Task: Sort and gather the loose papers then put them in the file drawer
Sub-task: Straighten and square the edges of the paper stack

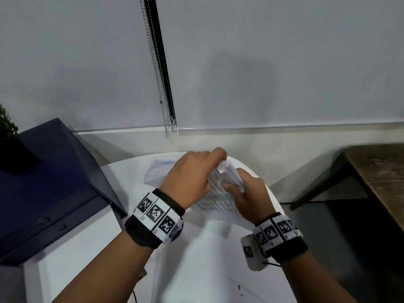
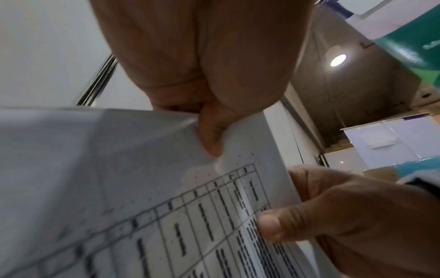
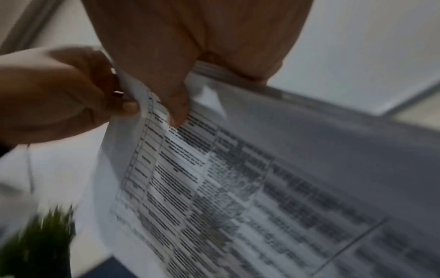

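A printed sheet is held above the white tabletop, pinched at its top edge by the left hand and along its side by the right hand. A gathered pile lies just behind (apparently part-sorted). Sorting seems under way; nothing is seen filed yet in the dark blue drawer unit.

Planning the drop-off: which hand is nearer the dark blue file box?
Left. The left hand grips the printed sheets just right of the dark blue file box; the right hand holds them farther right.
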Available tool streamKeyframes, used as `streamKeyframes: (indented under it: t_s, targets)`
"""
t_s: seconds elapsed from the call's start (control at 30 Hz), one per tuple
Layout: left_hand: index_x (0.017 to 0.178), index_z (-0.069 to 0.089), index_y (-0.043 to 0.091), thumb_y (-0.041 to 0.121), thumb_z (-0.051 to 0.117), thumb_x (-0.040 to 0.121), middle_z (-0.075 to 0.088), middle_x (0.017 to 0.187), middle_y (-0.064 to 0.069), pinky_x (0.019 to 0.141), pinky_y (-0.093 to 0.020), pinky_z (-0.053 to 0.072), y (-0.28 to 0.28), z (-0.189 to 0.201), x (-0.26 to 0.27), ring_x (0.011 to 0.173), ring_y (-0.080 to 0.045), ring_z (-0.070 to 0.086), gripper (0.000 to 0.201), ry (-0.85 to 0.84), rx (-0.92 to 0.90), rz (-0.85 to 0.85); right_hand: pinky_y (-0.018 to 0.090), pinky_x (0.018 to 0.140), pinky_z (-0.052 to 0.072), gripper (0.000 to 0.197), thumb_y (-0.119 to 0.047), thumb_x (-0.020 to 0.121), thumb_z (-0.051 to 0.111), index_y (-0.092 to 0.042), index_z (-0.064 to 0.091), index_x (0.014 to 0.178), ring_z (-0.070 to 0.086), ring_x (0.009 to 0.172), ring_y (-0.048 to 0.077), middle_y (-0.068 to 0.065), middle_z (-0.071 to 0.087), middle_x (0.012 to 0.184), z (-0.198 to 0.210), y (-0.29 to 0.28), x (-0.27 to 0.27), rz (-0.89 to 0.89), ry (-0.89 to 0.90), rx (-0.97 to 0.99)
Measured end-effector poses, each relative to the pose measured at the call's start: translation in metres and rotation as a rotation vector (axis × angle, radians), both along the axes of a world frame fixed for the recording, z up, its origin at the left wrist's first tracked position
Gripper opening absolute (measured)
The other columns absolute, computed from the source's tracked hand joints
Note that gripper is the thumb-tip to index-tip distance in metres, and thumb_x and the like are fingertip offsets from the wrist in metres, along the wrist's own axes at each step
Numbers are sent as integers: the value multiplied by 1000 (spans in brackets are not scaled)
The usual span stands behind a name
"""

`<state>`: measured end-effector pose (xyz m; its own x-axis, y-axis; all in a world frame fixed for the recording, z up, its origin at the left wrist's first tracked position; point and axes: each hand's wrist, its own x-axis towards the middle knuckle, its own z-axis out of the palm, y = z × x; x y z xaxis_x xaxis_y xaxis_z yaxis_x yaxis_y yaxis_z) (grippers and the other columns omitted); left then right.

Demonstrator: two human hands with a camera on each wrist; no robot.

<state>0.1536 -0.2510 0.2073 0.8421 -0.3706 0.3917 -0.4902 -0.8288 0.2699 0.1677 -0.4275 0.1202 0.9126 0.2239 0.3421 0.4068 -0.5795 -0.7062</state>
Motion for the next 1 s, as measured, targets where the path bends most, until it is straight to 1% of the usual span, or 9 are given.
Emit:
streamKeyframes:
  t_s: [0.07, 0.13, 0.23, 0.33, 0.43, 0.53, 0.7, 0.9, 1.0]
  targets:
    - [126, 48, 23, 11, 70, 74, 62, 125, -4, 87, -33, 39, 6, 4, -7, 112, -25, 61, 57, -124, -53, 56, 36, 66, 51, 18, -30, 81, 65, -17, 67, 93, 64, 71, 22, 0, 70, 76, 4, -8, -2, -43, 79, 158]
    - [138, 38, 24, 48, 78, 72, 29, 156, -4, 109, -42, 26, 26, -5, -16, 142, -22, 32, 81, -175, -187, 271, 34, 72, 55, 7, -21, 81, 72, -24, 67, 85, 68, 73, 11, -6, 73, 76, 6, -19, -3, -43, 195, 318]
    - [147, 22, 26, 73, 75, 56, 11, 161, 3, 120, -50, 17, 65, -38, -32, 148, -15, 15, 115, 6, -623, 478, 45, 83, 58, 26, 1, 82, 72, -23, 69, 92, 73, 83, 14, -6, 77, 86, 5, -36, -6, 4, 325, 497]
    - [142, 38, 33, 56, 87, 55, 41, 151, 1, 112, -48, 38, 77, -74, -38, 140, -23, 40, 103, 458, -1129, 143, 55, 87, 56, 23, -5, 78, 74, -15, 71, 98, 73, 92, 30, 11, 77, 95, 0, -41, -11, 64, 370, 578]
    - [117, 66, 24, 36, 93, 54, 72, 114, -6, 82, -33, 56, 66, -90, -37, 110, -29, 67, 70, 640, -1374, 95, 57, 88, 54, 25, -15, 74, 74, -23, 75, 97, 72, 94, 32, 10, 76, 97, -12, -34, -12, 53, 375, 586]
    - [110, 67, 13, 18, 83, 69, 75, 105, -10, 77, -34, 57, 50, -95, -35, 100, -28, 71, 45, 553, -1396, 183, 59, 88, 54, 25, -25, 73, 74, -30, 73, 98, 72, 94, 31, 7, 76, 97, -30, -25, -14, -44, 362, 615]
    - [111, 65, 0, 5, 73, 83, 75, 100, -12, 84, -40, 58, 24, -113, -40, 94, -22, 73, 30, 361, -1305, 412, 55, 89, 54, 34, -37, 80, 66, -19, 66, 108, 70, 98, 24, 4, 74, 100, -62, -7, -22, -225, 332, 593]
    - [129, 53, 9, 38, 82, 72, 71, 113, -6, 98, -48, 51, 24, -127, -38, 107, -25, 68, 70, 325, -1311, 476, 42, 89, 56, 38, -30, 81, 62, -20, 58, 117, 67, 100, 12, -7, 68, 104, -66, 1, -26, -241, 344, 536]
    - [118, 52, 22, 33, 74, 76, 67, 105, 3, 91, -43, 51, 27, -117, -37, 97, -22, 65, 48, 211, -1296, 362, 33, 85, 55, 45, -23, 77, 67, -38, 49, 115, 65, 95, 7, -13, 65, 104, -48, -4, -28, -210, 254, 593]
